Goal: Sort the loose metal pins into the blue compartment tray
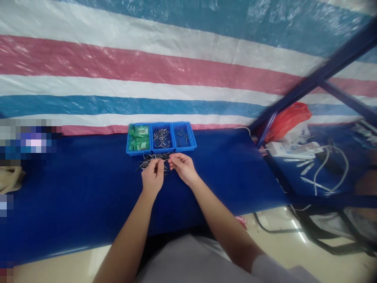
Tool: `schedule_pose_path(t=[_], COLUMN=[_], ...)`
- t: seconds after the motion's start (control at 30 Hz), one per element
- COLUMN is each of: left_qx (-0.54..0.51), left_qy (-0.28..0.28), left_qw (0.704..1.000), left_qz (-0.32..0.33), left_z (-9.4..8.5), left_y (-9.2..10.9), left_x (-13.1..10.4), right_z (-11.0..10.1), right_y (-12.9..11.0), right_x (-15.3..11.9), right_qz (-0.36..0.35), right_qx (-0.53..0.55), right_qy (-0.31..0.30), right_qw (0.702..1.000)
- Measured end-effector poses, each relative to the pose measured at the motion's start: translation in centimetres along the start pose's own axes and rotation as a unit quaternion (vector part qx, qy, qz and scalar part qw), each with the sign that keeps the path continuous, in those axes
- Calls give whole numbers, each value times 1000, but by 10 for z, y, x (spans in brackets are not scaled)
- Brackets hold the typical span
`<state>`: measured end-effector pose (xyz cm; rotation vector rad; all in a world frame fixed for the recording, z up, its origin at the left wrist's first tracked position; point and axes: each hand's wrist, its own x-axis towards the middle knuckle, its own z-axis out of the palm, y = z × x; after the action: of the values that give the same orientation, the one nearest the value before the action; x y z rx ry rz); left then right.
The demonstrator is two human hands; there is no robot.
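My left hand [153, 175] and my right hand [182, 168] meet fingertip to fingertip over the near side of a loose pile of thin, dark metal pin-like pieces [146, 160]. Between the pinched fingers runs one thin metal piece [166, 160], with a hand at each end; its exact kind is too small to make out. Just behind the pile stand three blue bins side by side. The left bin [127, 141] holds green packets [140, 138], the middle bin [163, 150] many metal pieces, and the right bin [185, 149] several scattered ones.
The bins rest on a blue-covered table [229, 169] against a striped plastic sheet [176, 70]. At right, a blue metal frame [294, 94] borders another surface with a red plastic bag [290, 120], a white box [291, 149] and a looped cable [347, 169].
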<state>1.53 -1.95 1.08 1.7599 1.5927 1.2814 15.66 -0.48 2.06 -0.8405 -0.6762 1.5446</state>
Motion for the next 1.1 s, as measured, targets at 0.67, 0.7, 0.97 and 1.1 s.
schedule_pose_path(t=[0.67,0.7,0.97,1.1], left_qx=[24,24,-2,-31], left_qy=[-13,-14,-9,-7], left_qw=[1000,1000,1000,999], left_qz=[3,2,-12,-22], left_z=[0,0,0,1], left_y=[0,-1,0,2], left_x=[1,1,0,0], right_z=[1,1,2,3], right_y=[-2,-2,-2,-4], right_x=[-2,-2,-3,-4], right_qz=[4,4,2,8], right_qx=[-12,-11,1,5], right_qy=[7,6,-1,1], right_qw=[1000,1000,1000,1000])
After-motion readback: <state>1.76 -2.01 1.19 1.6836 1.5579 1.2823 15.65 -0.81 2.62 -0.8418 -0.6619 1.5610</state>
